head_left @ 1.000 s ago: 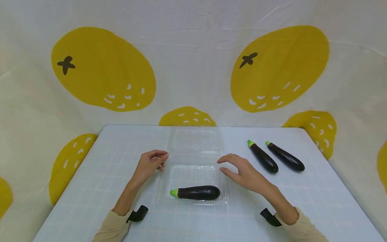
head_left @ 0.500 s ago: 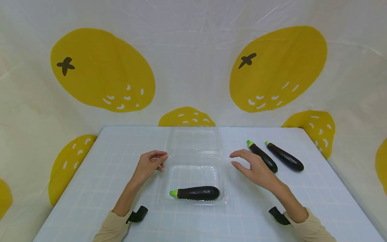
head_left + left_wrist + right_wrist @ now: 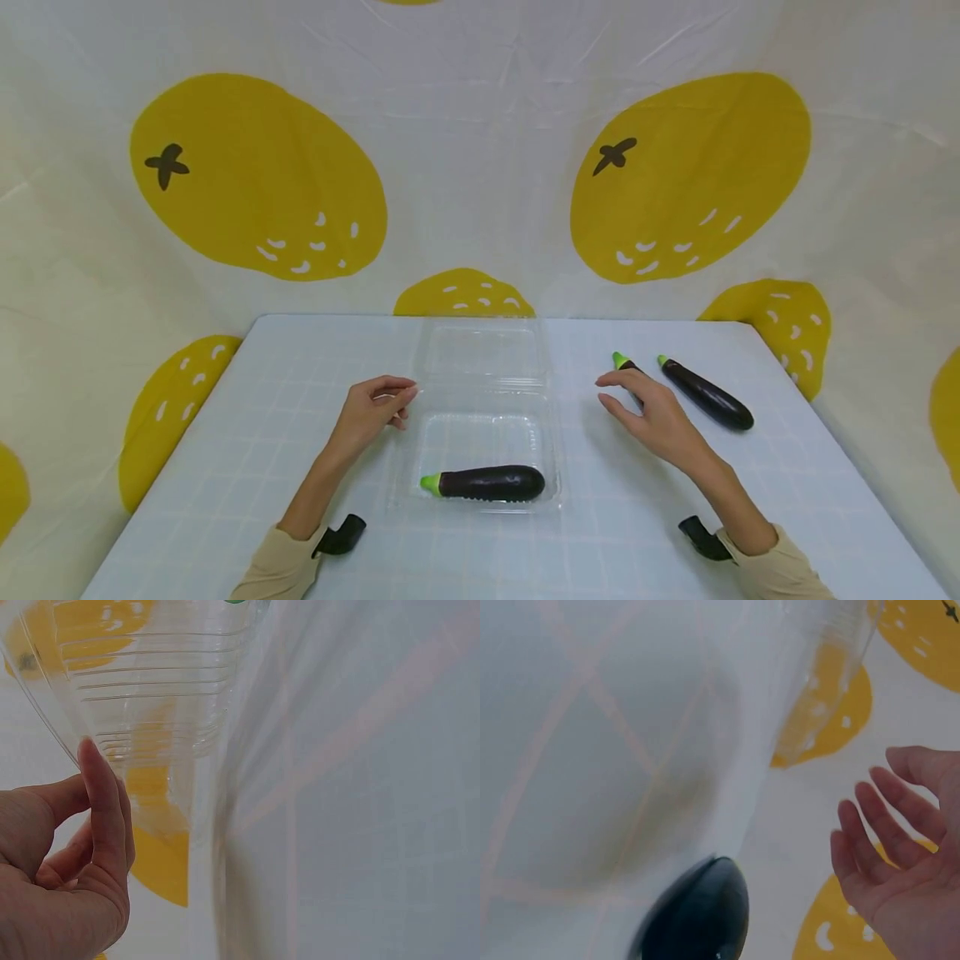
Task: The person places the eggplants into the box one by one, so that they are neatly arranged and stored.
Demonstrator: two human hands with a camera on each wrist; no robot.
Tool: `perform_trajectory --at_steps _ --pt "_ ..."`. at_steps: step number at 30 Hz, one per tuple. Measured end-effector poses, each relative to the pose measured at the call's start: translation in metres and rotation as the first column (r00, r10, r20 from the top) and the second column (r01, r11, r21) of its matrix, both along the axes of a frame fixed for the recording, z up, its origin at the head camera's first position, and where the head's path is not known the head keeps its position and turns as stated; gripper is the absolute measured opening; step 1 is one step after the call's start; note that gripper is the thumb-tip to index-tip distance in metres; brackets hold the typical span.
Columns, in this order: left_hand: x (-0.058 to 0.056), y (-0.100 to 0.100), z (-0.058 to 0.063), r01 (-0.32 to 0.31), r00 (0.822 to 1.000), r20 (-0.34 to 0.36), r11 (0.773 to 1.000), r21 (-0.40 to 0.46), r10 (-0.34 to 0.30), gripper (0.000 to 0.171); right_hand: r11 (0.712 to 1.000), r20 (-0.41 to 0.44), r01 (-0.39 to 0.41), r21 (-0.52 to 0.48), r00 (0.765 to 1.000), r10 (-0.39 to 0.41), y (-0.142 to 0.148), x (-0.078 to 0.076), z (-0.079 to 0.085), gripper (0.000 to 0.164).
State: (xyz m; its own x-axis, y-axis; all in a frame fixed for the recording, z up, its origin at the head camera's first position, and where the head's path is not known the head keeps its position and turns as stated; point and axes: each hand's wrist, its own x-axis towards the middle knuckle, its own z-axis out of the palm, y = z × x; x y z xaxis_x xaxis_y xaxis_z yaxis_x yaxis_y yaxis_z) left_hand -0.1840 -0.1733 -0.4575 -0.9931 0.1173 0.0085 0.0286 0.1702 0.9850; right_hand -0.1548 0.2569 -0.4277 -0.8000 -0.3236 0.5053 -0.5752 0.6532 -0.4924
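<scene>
A clear plastic clamshell container [image 3: 480, 429] lies with its lid folded back on the table. Inside, along the near side, rests a dark eggplant [image 3: 491, 483] with a green stem end. My left hand [image 3: 369, 411] pinches the container's left rim between thumb and finger, as the left wrist view also shows. Over the nearer of two loose eggplants [image 3: 626, 362] hovers my right hand [image 3: 654, 417], fingers apart and holding nothing; it hides most of that eggplant. Just right of it lies another eggplant [image 3: 707, 394]. The right wrist view has an eggplant [image 3: 697, 915] below the spread fingers [image 3: 885, 817].
A pale checked cloth covers the table [image 3: 315, 350]. Behind it hangs a white curtain [image 3: 480, 167] printed with large yellow fruit. The container's lid [image 3: 482, 348] reaches toward the table's back edge.
My right hand has moved right, from the container's right edge to above the nearer loose eggplant. The left hand stays at the container's rim.
</scene>
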Motion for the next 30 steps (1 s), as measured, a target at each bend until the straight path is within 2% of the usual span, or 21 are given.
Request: perform_trajectory --at_steps 13,19,26,30 --pt "0.0 0.0 -0.001 0.002 1.0 -0.001 1.0 -0.017 -0.002 0.034 0.995 -0.028 0.103 0.0 0.994 -0.103 0.023 -0.003 -0.006 0.025" --pt "-0.001 0.0 -0.001 -0.001 1.0 0.004 1.0 -0.016 0.001 0.031 0.986 0.01 0.161 0.035 0.987 -0.162 0.035 -0.006 -0.01 0.026" --pt "-0.001 -0.001 -0.001 -0.008 1.0 0.008 1.0 -0.021 0.008 0.031 0.982 0.083 0.171 0.077 0.981 -0.178 0.043 -0.007 -0.012 0.027" --pt "-0.001 -0.001 -0.001 -0.004 1.0 0.011 1.0 -0.014 0.004 0.032 0.981 0.083 0.17 0.092 0.981 -0.178 0.049 -0.008 -0.016 0.027"
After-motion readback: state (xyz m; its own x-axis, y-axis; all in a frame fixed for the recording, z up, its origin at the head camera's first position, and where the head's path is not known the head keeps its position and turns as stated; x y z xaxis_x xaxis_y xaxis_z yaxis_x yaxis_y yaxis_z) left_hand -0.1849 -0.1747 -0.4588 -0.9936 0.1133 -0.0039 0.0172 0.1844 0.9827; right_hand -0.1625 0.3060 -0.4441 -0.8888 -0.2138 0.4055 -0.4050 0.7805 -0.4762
